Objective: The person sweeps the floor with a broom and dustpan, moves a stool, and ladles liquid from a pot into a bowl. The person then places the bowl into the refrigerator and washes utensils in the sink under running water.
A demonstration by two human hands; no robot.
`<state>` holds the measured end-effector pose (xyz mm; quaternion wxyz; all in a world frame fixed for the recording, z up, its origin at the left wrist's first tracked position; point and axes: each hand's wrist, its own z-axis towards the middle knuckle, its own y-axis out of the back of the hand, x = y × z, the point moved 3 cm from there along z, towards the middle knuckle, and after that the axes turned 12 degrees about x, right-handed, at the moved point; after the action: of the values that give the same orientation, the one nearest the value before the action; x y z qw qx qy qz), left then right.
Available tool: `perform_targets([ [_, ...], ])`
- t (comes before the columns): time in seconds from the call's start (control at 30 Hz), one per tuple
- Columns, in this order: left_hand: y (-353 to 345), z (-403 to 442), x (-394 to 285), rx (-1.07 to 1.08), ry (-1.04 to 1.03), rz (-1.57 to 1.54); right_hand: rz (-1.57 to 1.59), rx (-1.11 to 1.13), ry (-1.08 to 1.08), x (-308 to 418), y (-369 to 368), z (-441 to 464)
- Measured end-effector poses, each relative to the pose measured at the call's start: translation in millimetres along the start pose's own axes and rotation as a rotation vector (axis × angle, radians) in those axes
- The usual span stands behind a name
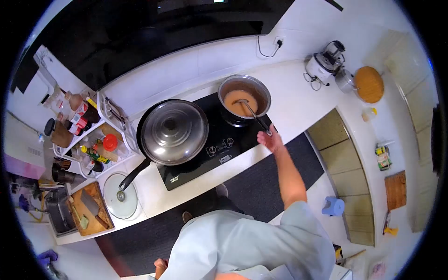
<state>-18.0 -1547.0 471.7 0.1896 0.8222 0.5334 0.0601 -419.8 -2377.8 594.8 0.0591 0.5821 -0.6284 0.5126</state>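
Observation:
A steel pot (222, 100) sits at the right of the cooktop with an orange-brown liquid (232, 100) inside. A ladle (252, 113) rests in the liquid, its handle leaning over the pot's near rim. My right hand (270, 141) is at the end of that handle, fingers closed around it. My left hand (161, 267) hangs low beside my body, partly covered by my grey shirt. Its fingers look curled, and whatever is in them is hidden. A large pan with a domed metal lid (173, 133) stands left of the pot, its black handle pointing toward the counter's front edge.
The black cooktop (217, 126) is set in a white counter. To the left are a rack (100, 128) of bottles, a glass lid (120, 205), and a cutting board (80, 218) with a cleaver (93, 205). A food processor (325, 63) is in the far right corner. A blue stool (332, 206) stands on the floor.

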Motion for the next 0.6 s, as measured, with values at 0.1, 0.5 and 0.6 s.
perform_targets([
  [0.1,-21,-9,-44,0.063,0.090,0.262,-0.084,-0.009,-0.021,59,-52,25],
  [0.5,-9,-9,-216,-0.201,-0.256,-1.048,-0.109,0.112,-0.112,51,-24,106],
  [0.6,-2,-31,-232,-0.261,-0.193,-1.285,-0.190,0.051,0.046,54,-34,99],
])
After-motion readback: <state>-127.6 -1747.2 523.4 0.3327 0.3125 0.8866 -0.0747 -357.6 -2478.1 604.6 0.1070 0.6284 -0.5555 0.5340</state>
